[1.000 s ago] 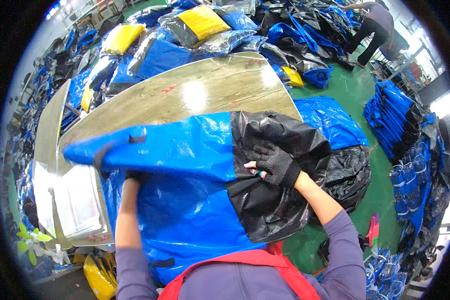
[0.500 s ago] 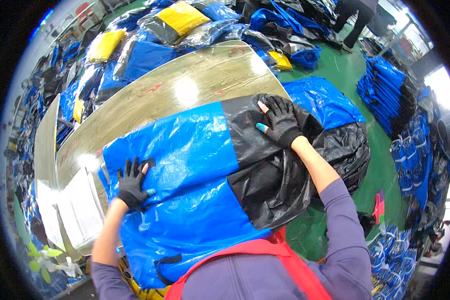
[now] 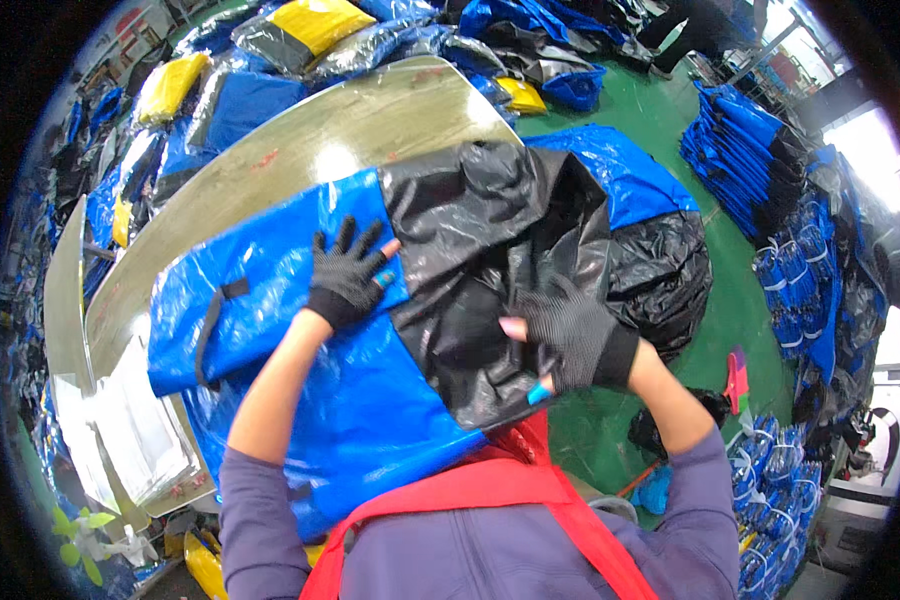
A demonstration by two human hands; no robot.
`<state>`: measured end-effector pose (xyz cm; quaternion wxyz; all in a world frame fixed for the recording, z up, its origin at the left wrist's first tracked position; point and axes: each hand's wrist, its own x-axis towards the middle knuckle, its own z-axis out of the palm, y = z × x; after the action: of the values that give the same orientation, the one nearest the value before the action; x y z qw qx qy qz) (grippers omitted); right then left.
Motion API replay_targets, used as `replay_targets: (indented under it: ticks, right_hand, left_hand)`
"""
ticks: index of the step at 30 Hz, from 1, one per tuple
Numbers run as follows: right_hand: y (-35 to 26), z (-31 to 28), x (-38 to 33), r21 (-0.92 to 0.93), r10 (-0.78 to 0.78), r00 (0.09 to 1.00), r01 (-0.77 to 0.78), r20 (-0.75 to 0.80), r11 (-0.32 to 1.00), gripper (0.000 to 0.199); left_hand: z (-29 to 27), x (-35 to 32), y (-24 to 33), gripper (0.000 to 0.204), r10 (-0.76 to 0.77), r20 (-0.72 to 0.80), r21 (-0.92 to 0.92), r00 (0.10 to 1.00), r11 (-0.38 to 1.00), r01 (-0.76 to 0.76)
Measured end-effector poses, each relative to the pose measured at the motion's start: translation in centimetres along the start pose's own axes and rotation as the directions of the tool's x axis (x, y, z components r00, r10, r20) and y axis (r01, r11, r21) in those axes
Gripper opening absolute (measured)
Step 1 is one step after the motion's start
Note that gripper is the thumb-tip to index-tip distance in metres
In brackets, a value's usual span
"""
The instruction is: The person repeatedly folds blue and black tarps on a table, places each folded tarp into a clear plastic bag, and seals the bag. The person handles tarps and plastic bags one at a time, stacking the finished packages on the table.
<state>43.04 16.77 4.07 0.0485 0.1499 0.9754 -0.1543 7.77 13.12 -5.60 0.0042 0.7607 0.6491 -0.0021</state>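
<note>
A large, shiny blue and black plastic piece (image 3: 350,400) lies over the near side of the wood-patterned table, its folded layers creased; whether it is a bag or a cover I cannot tell. A narrow black strap (image 3: 208,335) shows on its blue left part. My left hand (image 3: 348,275), in a black glove with some fingertips bare, rests flat with fingers spread on the blue part beside the black seam. Over the wrinkled black part, near its right side, is my right hand (image 3: 578,338), gloved alike, slightly blurred, fingers apart. A blue wrap covers one fingertip on each hand.
The table (image 3: 270,150) curves behind the piece, with white paper (image 3: 145,400) at its left. Another blue and black piece (image 3: 660,250) lies at the right. Wrapped blue and yellow packages (image 3: 300,30) pile up at the back; folded stacks (image 3: 740,150) stand on the green floor.
My left hand has moved right and up across the blue part. My right hand has come down toward me over the black part. The piece has shifted left, its strap now showing on top.
</note>
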Motion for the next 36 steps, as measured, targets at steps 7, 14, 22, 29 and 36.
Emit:
replay_targets:
  ticks: [7, 14, 22, 29, 36]
  right_hand:
    - [-2.7, 1.4, -3.8, -0.007, -0.006, 0.986, 0.005, -0.166, 1.000, 0.031]
    - [0.3, -2.8, -5.2, 0.187, 0.163, 0.907, -0.096, -0.389, 0.978, 0.024]
    - [6.4, -6.1, 6.5, 0.153, 0.247, 0.955, -0.222, -0.165, 0.963, 0.025]
    - [14.4, 0.8, 12.1, 0.110, 0.415, 0.903, -0.426, 0.111, 0.898, 0.049]
    - [14.4, -0.7, 11.6, 0.286, 0.342, 0.938, -0.345, 0.061, 0.894, 0.046]
  left_hand:
    - [-3.6, 4.5, 6.9, 0.060, 0.282, -0.472, -0.277, 0.835, 0.852, -0.444]
    - [-1.8, 8.4, 6.4, 0.064, 0.432, -0.120, -0.090, 0.894, 0.892, -0.443]
    - [0.3, 8.1, 10.9, 0.043, 0.236, -0.188, -0.597, 0.953, 0.743, -0.302]
    - [-6.5, -11.6, -7.6, 0.056, 0.439, -0.074, -0.367, 0.896, 0.823, -0.434]
    - [-6.5, -39.4, -9.4, 0.058, -0.484, 0.309, -0.565, 0.819, 0.599, 0.567]
